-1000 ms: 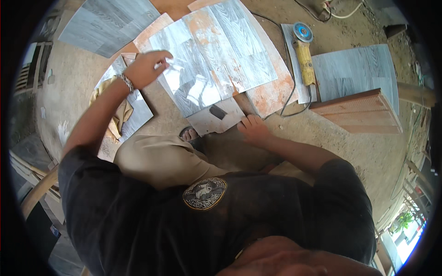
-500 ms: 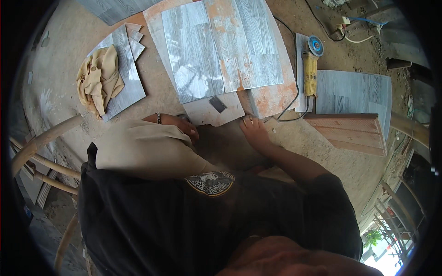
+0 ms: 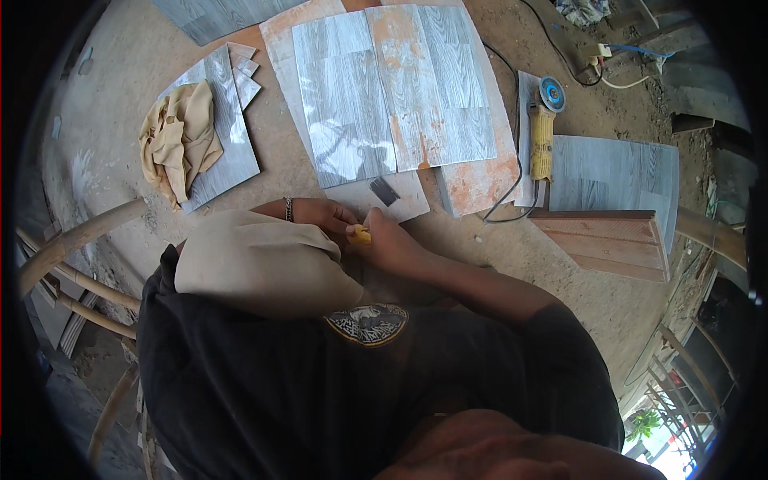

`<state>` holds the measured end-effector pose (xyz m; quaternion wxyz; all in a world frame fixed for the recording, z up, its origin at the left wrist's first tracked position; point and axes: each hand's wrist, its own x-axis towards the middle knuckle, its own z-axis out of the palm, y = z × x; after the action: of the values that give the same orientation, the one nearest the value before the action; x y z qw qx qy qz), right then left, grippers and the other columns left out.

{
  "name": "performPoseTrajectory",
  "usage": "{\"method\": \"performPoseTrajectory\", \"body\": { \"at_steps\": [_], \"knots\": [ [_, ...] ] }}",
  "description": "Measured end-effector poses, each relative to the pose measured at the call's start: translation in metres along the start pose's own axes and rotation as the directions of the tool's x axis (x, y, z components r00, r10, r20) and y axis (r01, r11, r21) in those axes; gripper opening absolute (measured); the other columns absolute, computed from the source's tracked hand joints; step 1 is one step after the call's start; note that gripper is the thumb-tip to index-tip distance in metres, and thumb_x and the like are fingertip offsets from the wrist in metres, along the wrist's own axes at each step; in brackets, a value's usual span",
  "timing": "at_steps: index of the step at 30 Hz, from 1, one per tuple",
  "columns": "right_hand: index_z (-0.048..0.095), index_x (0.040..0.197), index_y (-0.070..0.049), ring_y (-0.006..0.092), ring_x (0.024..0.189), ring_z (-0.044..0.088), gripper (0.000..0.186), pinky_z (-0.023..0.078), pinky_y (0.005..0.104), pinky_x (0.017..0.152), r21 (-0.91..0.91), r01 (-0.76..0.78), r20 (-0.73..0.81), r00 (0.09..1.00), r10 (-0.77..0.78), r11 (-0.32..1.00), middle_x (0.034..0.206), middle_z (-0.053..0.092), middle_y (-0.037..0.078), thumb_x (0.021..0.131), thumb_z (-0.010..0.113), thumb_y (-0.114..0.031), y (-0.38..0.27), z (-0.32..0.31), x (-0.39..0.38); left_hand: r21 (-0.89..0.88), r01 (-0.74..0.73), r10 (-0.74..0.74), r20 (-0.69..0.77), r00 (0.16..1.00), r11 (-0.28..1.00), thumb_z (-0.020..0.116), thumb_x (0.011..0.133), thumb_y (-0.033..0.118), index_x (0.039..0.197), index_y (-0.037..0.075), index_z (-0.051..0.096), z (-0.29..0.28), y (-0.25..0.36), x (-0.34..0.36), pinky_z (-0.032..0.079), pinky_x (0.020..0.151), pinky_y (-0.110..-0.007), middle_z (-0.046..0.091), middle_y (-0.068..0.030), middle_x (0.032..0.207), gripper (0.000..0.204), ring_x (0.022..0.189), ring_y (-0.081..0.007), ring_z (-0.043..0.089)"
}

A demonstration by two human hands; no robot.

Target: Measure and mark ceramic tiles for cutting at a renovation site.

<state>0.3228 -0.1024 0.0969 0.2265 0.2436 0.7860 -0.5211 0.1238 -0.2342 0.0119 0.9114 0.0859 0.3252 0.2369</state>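
Observation:
My right hand point(image 3: 388, 244) is closed on a small yellow object point(image 3: 360, 234), mostly hidden by the fingers, above my bent knee point(image 3: 248, 264). My left hand point(image 3: 328, 216), with a bracelet at the wrist, meets it there, its fingers curled on the same object. Just beyond them lies a pale board point(image 3: 404, 204) with a dark rectangular piece point(image 3: 385, 191) on it. Farther forward, grey wood-pattern tiles point(image 3: 336, 96), some smeared orange, lie on larger pale slabs point(image 3: 472, 188).
Left, a tan cloth point(image 3: 180, 136) lies on tiles, near bamboo poles point(image 3: 104, 228). Right are a yellow angle grinder point(image 3: 542, 144) with cord, a grey tile point(image 3: 612, 172) and an upturned reddish tile point(image 3: 600, 240). A power socket point(image 3: 596, 50) with wires is at the upper right.
My left hand has come down from over the tiles to beside my knee. My right hand has left the pale board's edge and moved left to it, now holding the yellow object.

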Motion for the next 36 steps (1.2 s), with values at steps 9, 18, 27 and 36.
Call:
{"method": "performPoseTrajectory", "body": {
  "at_steps": [9, 18, 27, 36],
  "knots": [
    [0.051, 0.117, 0.003, 0.0358, 0.100, 0.068, 0.063, 0.052, 0.0437, 0.089, 0.431, 0.071, -0.024, 0.997, -0.067, 0.899, 0.105, 0.066, 0.026, 0.094, 0.071, -0.052, 0.022, 0.023, 0.014, 0.054, -0.161, 0.170, -0.256, 0.952, 0.985, 0.074, 0.091, 0.001, 0.107, 0.001, 0.074, 0.005, 0.012, -0.025, 0.057, 0.076, -0.026, 0.076, -0.0046, 0.098, 0.015, 0.086, -0.0114, 0.070],
    [0.063, 0.114, -0.001, 0.0362, 0.108, 0.062, 0.040, 0.054, 0.0494, 0.090, -0.514, -0.036, -0.293, 0.946, -0.137, 0.857, 0.110, 0.065, 0.016, 0.089, 0.067, -0.031, 0.020, -0.107, 0.012, 0.798, -0.050, 0.705, -0.500, 0.503, 0.601, 0.079, 0.091, 0.012, 0.091, 0.003, 0.074, -0.041, 0.017, -0.058, 0.053, 0.082, -0.031, 0.074, -0.0044, 0.091, 0.010, 0.087, -0.0138, 0.067],
    [0.064, 0.107, -0.006, 0.0330, 0.106, 0.063, 0.034, 0.054, 0.0459, 0.087, -0.622, -0.045, -0.315, 0.928, -0.198, 0.781, 0.105, 0.065, 0.014, 0.088, 0.073, -0.032, 0.050, -0.157, 0.014, 0.942, 0.090, 0.886, -0.336, 0.319, 0.325, 0.083, 0.084, 0.019, 0.085, 0.009, 0.073, -0.042, 0.011, -0.041, 0.047, 0.087, -0.039, 0.067, -0.0057, 0.091, 0.015, 0.095, -0.0265, 0.059],
    [0.065, 0.114, -0.008, 0.0356, 0.111, 0.059, 0.025, 0.050, 0.0453, 0.096, -0.638, 0.080, -0.340, 0.863, -0.373, 0.766, 0.110, 0.064, 0.014, 0.091, 0.069, -0.017, 0.122, -0.196, 0.014, 0.950, 0.181, 0.915, -0.296, 0.273, 0.253, 0.086, 0.077, 0.014, 0.080, 0.010, 0.071, -0.038, 0.012, -0.035, 0.047, 0.086, -0.040, 0.065, -0.0063, 0.091, 0.016, 0.095, -0.0286, 0.058]
  ]
}}
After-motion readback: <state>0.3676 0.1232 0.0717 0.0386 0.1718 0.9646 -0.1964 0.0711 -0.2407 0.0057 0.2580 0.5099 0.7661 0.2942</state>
